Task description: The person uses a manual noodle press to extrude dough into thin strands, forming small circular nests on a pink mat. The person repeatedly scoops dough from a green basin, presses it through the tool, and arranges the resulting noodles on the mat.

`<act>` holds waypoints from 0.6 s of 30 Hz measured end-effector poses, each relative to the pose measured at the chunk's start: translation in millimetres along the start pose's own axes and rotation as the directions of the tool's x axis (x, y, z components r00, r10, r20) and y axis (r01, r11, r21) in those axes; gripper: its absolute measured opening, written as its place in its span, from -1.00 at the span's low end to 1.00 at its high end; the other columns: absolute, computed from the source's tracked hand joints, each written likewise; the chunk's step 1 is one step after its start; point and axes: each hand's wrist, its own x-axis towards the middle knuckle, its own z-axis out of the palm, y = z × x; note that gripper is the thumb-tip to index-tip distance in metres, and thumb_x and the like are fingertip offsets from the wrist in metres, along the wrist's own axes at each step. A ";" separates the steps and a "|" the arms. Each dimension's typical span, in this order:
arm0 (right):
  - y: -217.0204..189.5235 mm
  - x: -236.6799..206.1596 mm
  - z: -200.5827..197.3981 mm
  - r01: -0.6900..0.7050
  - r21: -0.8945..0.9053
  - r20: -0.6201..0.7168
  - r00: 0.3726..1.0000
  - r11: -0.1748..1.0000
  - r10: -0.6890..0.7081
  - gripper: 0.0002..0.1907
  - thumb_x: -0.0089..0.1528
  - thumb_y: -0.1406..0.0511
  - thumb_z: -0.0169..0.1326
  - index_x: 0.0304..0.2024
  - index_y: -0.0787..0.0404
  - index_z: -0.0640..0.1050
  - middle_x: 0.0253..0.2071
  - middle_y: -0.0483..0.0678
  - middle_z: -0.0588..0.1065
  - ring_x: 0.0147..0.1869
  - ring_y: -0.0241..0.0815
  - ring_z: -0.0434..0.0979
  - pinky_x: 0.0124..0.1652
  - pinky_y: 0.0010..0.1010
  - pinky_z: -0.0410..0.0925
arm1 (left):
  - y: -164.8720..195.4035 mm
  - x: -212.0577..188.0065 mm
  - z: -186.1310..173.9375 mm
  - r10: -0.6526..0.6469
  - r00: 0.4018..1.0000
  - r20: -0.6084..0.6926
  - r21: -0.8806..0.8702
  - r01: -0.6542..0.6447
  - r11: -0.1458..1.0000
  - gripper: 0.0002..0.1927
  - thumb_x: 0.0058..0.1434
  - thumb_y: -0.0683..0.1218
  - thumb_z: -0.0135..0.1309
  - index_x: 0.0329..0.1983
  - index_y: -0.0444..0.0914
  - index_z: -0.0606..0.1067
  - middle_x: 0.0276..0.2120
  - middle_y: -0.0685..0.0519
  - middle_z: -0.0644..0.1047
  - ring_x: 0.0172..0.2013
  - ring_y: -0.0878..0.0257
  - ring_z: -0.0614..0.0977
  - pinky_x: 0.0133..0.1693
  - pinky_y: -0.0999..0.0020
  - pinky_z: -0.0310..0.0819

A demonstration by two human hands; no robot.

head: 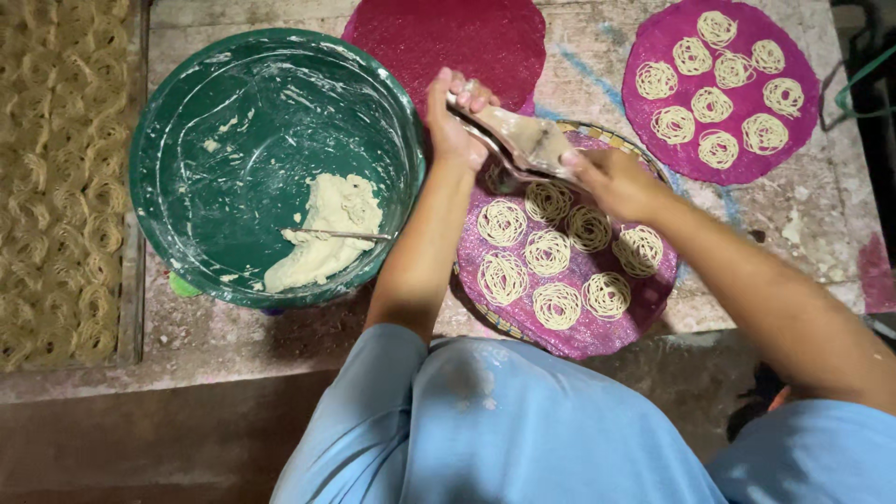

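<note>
Here, a metal press is gripped by both the left hand and right hand, fingers closed, above a purple mat of noodle coils; green bowl beside.

A dough-smeared metal noodle press tilts over 7 noodle coils on a purple mat.

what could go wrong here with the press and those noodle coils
1. The press is smeared with dough, and both the left hand and right hand grip it, so a hand might slip.
2. The mat already carries seven coils set close together; another could land on a neighbour and stick.
3. The mat's near edge lies by the slab's edge, so a knock might tip it off.
</note>
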 end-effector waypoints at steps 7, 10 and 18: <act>-7.1 11.6 -14.2 -0.059 -0.070 -0.054 0.997 0.996 0.055 -0.28 0.41 -0.16 -0.26 0.13 0.30 0.53 -0.29 0.10 0.58 -0.25 -0.07 0.60 -0.08 -0.03 0.44 | -3.3 18.0 16.5 0.027 1.000 -0.010 -0.029 -0.027 0.999 -0.67 0.29 0.06 0.03 -0.56 -0.05 0.26 -0.66 0.25 0.26 -0.58 0.34 0.31 -0.26 0.25 0.33; -10.5 10.0 -7.6 -0.011 -0.032 -0.043 0.999 0.999 0.010 -0.26 0.39 -0.16 -0.25 0.15 0.31 0.55 -0.34 0.17 0.58 -0.27 -0.01 0.59 -0.09 0.01 0.44 | 6.9 18.6 16.7 0.009 1.000 0.012 -0.019 -0.009 1.000 -0.66 0.26 0.06 0.04 -0.58 -0.05 0.25 -0.68 0.25 0.24 -0.60 0.35 0.30 -0.31 0.27 0.29; 2.2 17.6 -26.0 -0.104 -0.046 -0.030 0.994 0.993 0.103 -0.28 0.42 -0.13 -0.18 0.23 0.34 0.48 -0.41 0.12 0.57 -0.25 -0.04 0.62 -0.07 -0.07 0.46 | -12.1 14.6 29.9 0.032 0.994 -0.104 -0.094 -0.042 0.995 -0.70 0.23 0.03 0.01 -0.58 -0.05 0.24 -0.69 0.25 0.23 -0.62 0.35 0.28 -0.35 0.28 0.31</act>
